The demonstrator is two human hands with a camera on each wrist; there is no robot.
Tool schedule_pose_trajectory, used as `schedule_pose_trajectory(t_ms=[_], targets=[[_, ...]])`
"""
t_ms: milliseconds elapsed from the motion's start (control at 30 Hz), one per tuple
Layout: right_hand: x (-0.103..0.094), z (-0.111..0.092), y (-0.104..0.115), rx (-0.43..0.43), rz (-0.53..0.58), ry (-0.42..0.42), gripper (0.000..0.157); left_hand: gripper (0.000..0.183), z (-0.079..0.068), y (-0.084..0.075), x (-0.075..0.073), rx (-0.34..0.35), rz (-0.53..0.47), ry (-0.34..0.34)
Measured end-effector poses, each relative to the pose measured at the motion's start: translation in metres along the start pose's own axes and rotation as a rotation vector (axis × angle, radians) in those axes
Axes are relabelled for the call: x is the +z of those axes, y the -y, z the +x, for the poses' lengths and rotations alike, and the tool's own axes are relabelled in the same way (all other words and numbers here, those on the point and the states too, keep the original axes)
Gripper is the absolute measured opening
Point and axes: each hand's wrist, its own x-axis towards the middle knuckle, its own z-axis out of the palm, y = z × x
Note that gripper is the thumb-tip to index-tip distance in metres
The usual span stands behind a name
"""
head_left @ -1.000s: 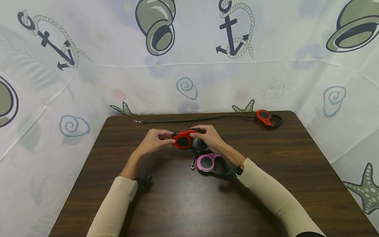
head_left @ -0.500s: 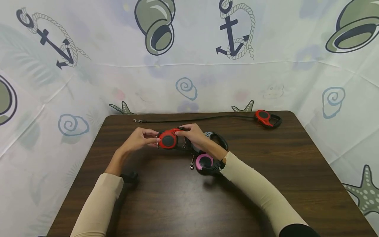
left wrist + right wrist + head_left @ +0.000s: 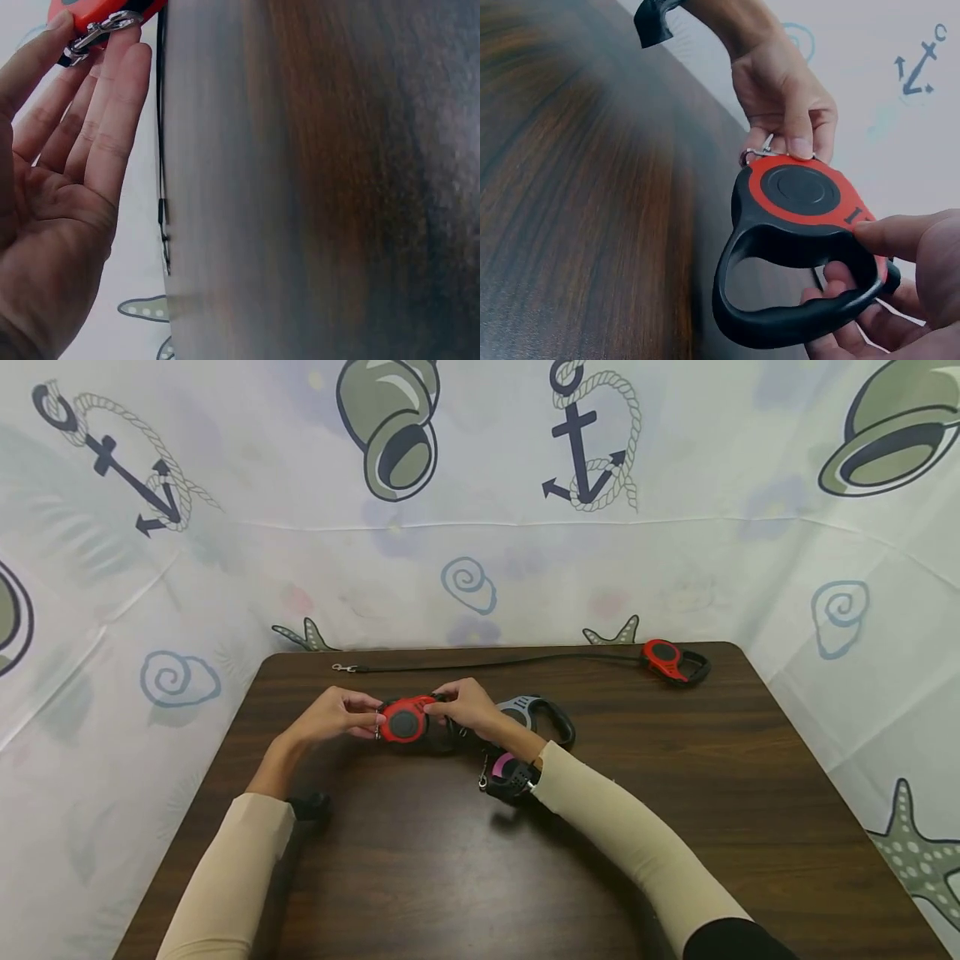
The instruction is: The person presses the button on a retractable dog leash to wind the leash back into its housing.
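Note:
A red and black retractable dog leash (image 3: pixel 403 724) is held level between both hands above the table. My left hand (image 3: pixel 330 720) pinches its left end, the thumb on top and fingers beneath, beside the leash's silver clip (image 3: pixel 101 31). On the opposite side, my right hand (image 3: pixel 472 706) grips the casing near the black loop handle (image 3: pixel 780 326), thumb on the red shell. Under the right wrist lies a pink retractable leash (image 3: pixel 504 765), partly covered by that arm. A grey retractable leash (image 3: pixel 517 707) lies just behind it, partly hidden.
Along the back edge of the brown table (image 3: pixel 420 877), another red retractable leash (image 3: pixel 664 652) lies at the right. Its black strap (image 3: pixel 487 663) is pulled out leftward, ending in a metal clip (image 3: pixel 345 668). A patterned cloth (image 3: pixel 525 568) surrounds the table's back and sides.
Both hands have shifted left with the red leash. The grey leash is now more exposed, while the right wrist covers more of the pink one.

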Motion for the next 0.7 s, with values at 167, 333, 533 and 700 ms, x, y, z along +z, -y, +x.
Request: schedule_pose_trajectory(t_ms=[167,333,533,700], targets=[[0.002,0.003,0.001,-0.027,-0.162,-0.018,0.035,0.052,0.002,0.002,-0.002,-0.044,-0.009,0.012],[0.001,0.009,-0.003,-0.112,-0.394,-0.038,0.031,0.050,0.005,0.004,0.000,-0.075,-0.015,0.026],[-0.003,0.014,-0.010,-0.142,-0.514,-0.026,0.035,0.055,0.010,0.006,0.005,-0.118,-0.013,0.061],[-0.007,0.013,-0.012,-0.141,-0.528,-0.018,0.033,0.054,0.013,0.006,0.010,-0.123,-0.004,0.071]])
